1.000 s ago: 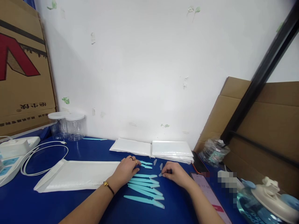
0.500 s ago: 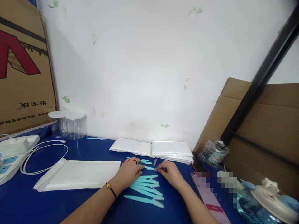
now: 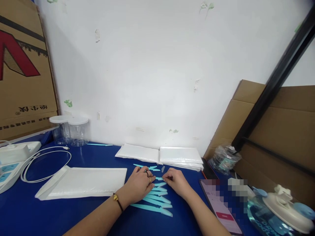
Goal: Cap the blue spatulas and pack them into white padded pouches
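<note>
Several turquoise eyebrow razors with clear caps (image 3: 157, 198) lie fanned out on the blue table, partly under my left hand (image 3: 140, 183). That hand's fingers are closed on the handle of one eyebrow razor (image 3: 159, 179), most of which they hide. From the other side, my right hand (image 3: 176, 180) pinches the tip of the same razor, where its clear cap sits; the fingertips cover the cap. Beyond my hands lie a few more eyebrow razors (image 3: 154, 169) and one loose clear cap (image 3: 162, 168).
A white padded mailer (image 3: 93, 182) lies left, near a white cable (image 3: 49, 149) and power strip (image 3: 17, 157). White packets (image 3: 180, 154) rest along the wall. Two lidded clear jars (image 3: 78, 132) stand back left. A phone (image 3: 219, 206) and drink bottle (image 3: 278, 213) are on the right.
My left hand has slid a little to the right along the razor, covering more of it. My right hand has shifted slightly left onto its tip.
</note>
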`<action>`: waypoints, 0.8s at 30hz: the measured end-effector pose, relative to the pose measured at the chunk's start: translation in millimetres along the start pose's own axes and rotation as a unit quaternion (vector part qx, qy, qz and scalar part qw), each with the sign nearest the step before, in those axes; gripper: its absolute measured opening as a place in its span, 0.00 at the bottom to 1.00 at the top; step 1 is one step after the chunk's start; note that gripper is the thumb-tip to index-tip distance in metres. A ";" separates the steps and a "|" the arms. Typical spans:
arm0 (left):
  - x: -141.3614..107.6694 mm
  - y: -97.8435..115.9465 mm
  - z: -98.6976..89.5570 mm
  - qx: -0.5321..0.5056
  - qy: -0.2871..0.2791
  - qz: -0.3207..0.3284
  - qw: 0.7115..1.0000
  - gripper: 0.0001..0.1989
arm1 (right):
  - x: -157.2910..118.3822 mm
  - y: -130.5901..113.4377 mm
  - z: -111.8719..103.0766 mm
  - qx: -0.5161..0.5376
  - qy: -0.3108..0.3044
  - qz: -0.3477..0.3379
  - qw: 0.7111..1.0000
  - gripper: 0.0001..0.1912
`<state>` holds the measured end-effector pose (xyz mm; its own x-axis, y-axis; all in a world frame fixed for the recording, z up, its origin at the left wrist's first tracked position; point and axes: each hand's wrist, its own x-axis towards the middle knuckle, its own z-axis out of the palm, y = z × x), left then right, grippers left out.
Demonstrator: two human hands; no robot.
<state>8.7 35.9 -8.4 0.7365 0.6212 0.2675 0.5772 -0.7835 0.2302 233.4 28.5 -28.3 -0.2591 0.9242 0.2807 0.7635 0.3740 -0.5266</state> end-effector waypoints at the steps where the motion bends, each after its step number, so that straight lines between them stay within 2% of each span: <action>1: 0.3 -2.8 -0.8 -0.005 0.005 -0.008 1.000 0.12 | -0.4 2.7 -3.9 0.005 0.003 -0.004 1.000 0.10; 3: 2.0 -11.7 -2.0 -0.009 0.032 -0.048 0.998 0.13 | -0.8 11.1 -13.3 0.006 0.037 -0.001 0.999 0.11; 6: 5.6 -28.6 -1.5 0.005 0.079 -0.146 0.986 0.11 | -0.4 26.4 -24.6 -0.012 0.082 0.008 0.997 0.14; 9: 8.3 -40.3 2.1 0.014 0.071 -0.201 0.977 0.08 | 0.7 35.0 -25.3 -0.034 0.046 -0.005 0.998 0.16; 15: 9.5 -42.2 6.4 0.018 0.033 -0.220 0.975 0.05 | 0.6 29.3 -16.2 -0.055 0.001 0.030 0.998 0.06; 20: 8.2 -42.5 5.0 -0.020 0.043 -0.218 0.975 0.04 | -2.5 26.0 -15.4 -0.074 0.021 0.008 0.997 0.08; 24: 8.9 -42.3 3.1 -0.063 0.057 -0.208 0.974 0.05 | -2.5 25.4 -13.2 -0.011 0.031 0.028 0.999 0.08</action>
<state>-8.1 74.4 -18.7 0.3994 0.8882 0.2272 0.7641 -0.4595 0.4529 261.3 34.7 -31.8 -0.1786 0.9366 0.3014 0.7885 0.3195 -0.5255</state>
